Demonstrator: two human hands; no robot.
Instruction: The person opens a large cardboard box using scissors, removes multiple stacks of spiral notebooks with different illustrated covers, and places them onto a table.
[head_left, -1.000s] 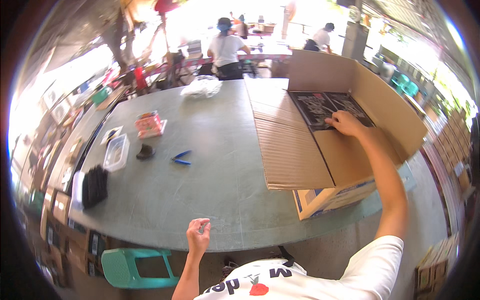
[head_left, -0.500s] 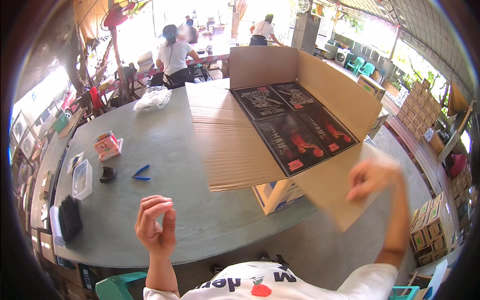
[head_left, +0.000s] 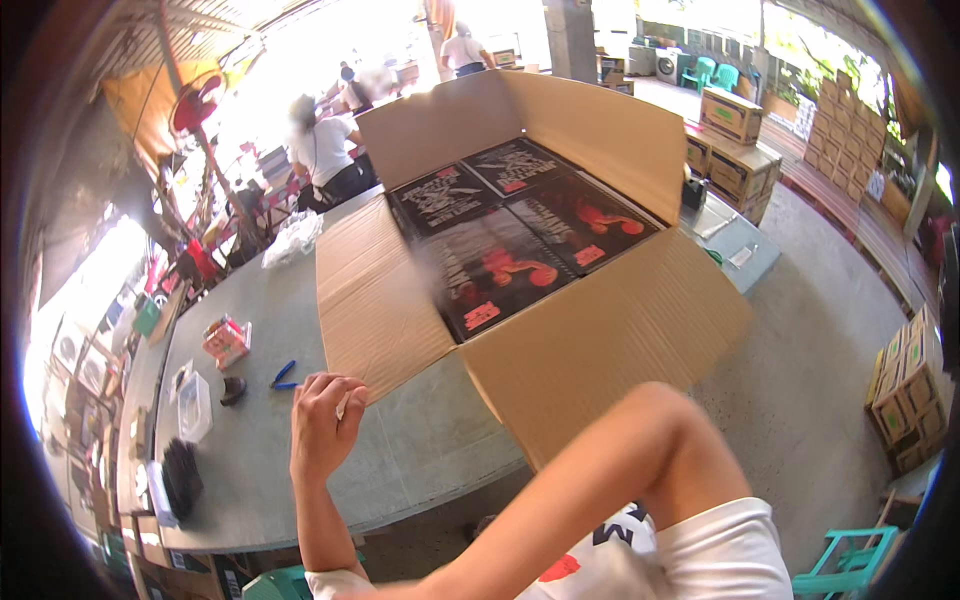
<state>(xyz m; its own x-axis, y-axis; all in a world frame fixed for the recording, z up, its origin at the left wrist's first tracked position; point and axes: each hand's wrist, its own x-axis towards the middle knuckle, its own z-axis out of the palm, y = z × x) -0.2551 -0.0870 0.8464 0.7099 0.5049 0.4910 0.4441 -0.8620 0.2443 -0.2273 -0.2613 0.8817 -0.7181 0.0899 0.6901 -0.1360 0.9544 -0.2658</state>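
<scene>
A large open cardboard box (head_left: 600, 330) stands on the grey table with its flaps spread. Inside lie several flat black packages (head_left: 500, 270) with red and grey print, set side by side. My left hand (head_left: 328, 425) is raised by the corner of the left flap (head_left: 370, 320), its fingers curled in toward the thumb. A small pale bit shows at the fingertips, too small to make out. My right arm (head_left: 570, 480) is bent sharply across my body, and its hand is out of sight below the lower edge.
On the table (head_left: 290, 470) are blue-handled pliers (head_left: 285, 375), a black tape-like piece (head_left: 232, 390), a clear plastic tub (head_left: 194, 408), a small red-and-white box (head_left: 227, 342), a black brush-like bundle (head_left: 181, 480) and crumpled plastic (head_left: 293, 240). Stacked cartons (head_left: 735, 160) stand behind; a person (head_left: 325, 150) works beyond.
My right hand has swung from beside the front flap down across my body and out of view. My left hand stays raised and curled. The view has shifted, and the front flap appears larger.
</scene>
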